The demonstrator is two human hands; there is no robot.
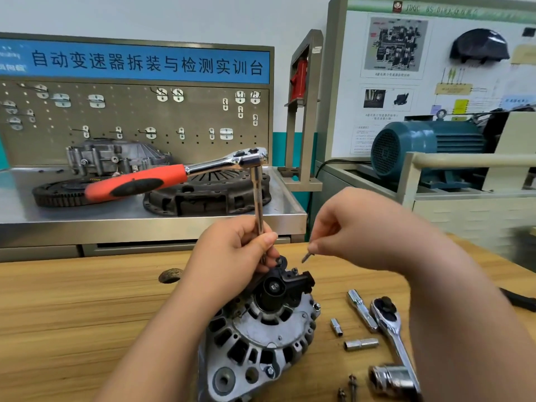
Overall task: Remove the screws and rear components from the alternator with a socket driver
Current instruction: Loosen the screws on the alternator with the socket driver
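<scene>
A silver alternator (258,340) with a black rear component (285,284) lies on the wooden bench, rear end up. My left hand (232,250) grips the chrome extension bar of a ratchet driver (174,177) with an orange and black handle; the bar stands upright on the alternator's rear, its tip hidden by my fingers. My right hand (359,227) pinches a small screw (307,256) just above and right of the black part.
To the right on the bench lie a second chrome ratchet (391,329), an extension (361,310), two small sockets (361,343), a large socket (390,378) and loose screws (351,387). A steel table behind holds a clutch plate (208,195), flywheel and gearbox housing. A teal motor (426,146) stands at the right.
</scene>
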